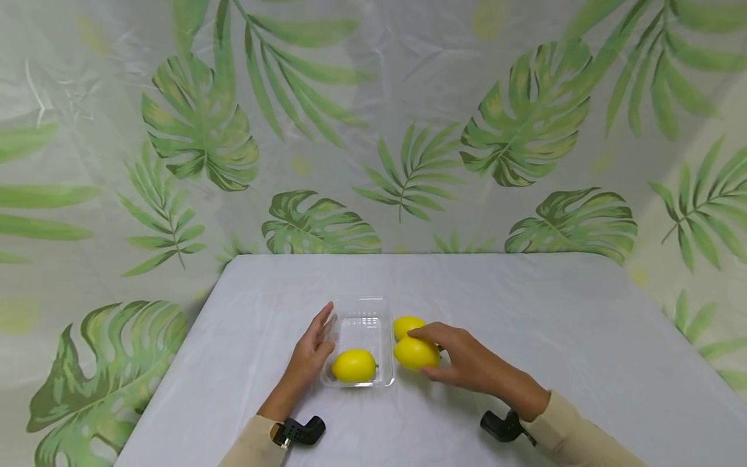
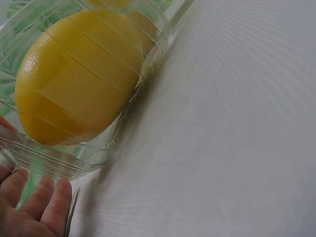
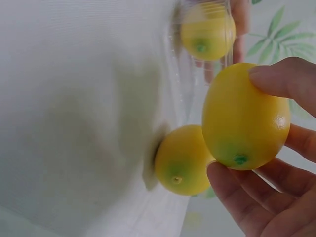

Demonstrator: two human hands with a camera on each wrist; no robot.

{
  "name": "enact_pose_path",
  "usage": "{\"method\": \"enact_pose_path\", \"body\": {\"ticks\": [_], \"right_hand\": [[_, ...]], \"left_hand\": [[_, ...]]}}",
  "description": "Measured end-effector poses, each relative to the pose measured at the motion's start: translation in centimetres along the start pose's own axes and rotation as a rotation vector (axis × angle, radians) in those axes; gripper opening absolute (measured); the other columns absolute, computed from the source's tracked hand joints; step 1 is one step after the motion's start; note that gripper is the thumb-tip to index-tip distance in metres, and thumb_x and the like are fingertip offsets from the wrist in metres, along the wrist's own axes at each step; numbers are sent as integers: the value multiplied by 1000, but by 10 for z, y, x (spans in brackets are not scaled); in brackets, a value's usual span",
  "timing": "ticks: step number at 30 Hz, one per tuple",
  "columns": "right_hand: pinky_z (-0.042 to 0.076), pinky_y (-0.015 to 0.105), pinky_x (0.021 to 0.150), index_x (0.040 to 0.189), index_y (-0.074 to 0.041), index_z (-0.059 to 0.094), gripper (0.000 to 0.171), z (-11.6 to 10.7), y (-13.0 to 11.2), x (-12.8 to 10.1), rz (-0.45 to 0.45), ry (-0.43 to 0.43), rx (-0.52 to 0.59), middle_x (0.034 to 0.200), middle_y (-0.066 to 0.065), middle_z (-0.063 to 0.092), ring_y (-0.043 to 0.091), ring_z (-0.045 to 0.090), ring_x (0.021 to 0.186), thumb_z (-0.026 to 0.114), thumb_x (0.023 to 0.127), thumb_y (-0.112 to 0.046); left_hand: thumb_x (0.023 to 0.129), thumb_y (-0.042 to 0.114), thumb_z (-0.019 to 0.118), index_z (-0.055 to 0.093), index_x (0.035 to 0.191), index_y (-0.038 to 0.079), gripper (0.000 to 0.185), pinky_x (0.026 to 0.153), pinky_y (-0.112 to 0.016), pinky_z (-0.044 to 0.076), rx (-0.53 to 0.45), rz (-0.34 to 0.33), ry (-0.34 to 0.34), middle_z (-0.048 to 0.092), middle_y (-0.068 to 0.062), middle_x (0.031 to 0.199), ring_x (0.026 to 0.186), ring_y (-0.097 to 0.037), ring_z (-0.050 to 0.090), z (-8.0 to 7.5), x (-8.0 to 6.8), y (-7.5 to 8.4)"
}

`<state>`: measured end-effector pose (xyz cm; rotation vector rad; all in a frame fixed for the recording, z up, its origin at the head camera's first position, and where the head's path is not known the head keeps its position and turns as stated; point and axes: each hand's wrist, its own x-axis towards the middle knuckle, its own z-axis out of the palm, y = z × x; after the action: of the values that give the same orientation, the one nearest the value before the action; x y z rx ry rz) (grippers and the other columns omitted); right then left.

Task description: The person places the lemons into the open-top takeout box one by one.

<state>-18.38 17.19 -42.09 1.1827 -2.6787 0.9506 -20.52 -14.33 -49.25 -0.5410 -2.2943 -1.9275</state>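
Note:
A clear plastic container (image 1: 358, 324) sits on the table with one yellow lemon (image 1: 353, 366) lying in its near end. My left hand (image 1: 310, 350) rests along the container's left side, its fingers fairly straight at the wall; the left wrist view shows the fingertips (image 2: 57, 200) right by the clear side. Just right of the container, my right hand (image 1: 461, 360) pinches a second lemon (image 3: 245, 118) between thumb and fingers, raised off the table. Behind that one a third lemon (image 1: 407, 325) lies on the cloth, partly hidden by the held lemon in the head view.
A white cloth covers the table (image 1: 525, 305). Behind it hangs a leaf-patterned backdrop (image 1: 408, 97). A black wrist camera is strapped to each wrist, the left camera (image 1: 303, 431) and the right camera (image 1: 500, 426), both low over the cloth.

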Motion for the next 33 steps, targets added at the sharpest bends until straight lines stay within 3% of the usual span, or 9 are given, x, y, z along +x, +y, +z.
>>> {"method": "enact_pose_path", "body": {"ticks": [7, 14, 19, 28, 31, 33], "right_hand": [[55, 25, 81, 128, -6, 58, 53, -2, -3, 10, -45, 6, -3, 124, 2, 61, 12, 58, 99, 77, 80, -17], [55, 28, 81, 128, -5, 58, 52, -4, -6, 24, -133, 34, 5, 122, 4, 62, 14, 59, 99, 76, 81, -15], [54, 31, 84, 129, -6, 58, 50, -3, -11, 31, -139, 37, 5, 120, 3, 63, 13, 59, 99, 76, 83, -18], [55, 28, 83, 129, -6, 58, 50, 2, -12, 42, -139, 46, 45, 122, 3, 62, 15, 59, 100, 75, 83, -19], [55, 28, 83, 129, -5, 58, 50, 5, -11, 46, -150, 48, 54, 121, 3, 62, 15, 59, 100, 75, 84, -19], [55, 29, 83, 129, -5, 58, 50, 7, -10, 50, -157, 51, 53, 120, 3, 62, 14, 59, 99, 75, 84, -19]], "left_hand": [[91, -12, 42, 26, 153, 11, 67, 108, -41, 33, 0, -2, 9, 25, -10, 158, 140, -32, 32, 1, 0, -3], [92, -13, 41, 24, 152, 2, 64, 108, -46, 31, 8, -33, 0, 23, -16, 157, 139, -38, 31, 0, -2, 20], [92, -12, 41, 23, 151, -2, 63, 108, -48, 29, 10, -21, -8, 23, -19, 157, 139, -41, 30, 0, -3, 30], [93, -10, 41, 24, 150, -3, 59, 105, -50, 32, 67, 41, 0, 25, -24, 154, 136, -45, 33, 2, -2, 20], [95, -9, 42, 24, 150, -2, 59, 107, -49, 28, 45, 16, -3, 24, -21, 156, 137, -41, 32, 1, -4, 29], [95, -8, 43, 24, 151, -1, 59, 108, -50, 27, 43, 8, -4, 23, -20, 156, 138, -40, 31, 0, -3, 27]]}}
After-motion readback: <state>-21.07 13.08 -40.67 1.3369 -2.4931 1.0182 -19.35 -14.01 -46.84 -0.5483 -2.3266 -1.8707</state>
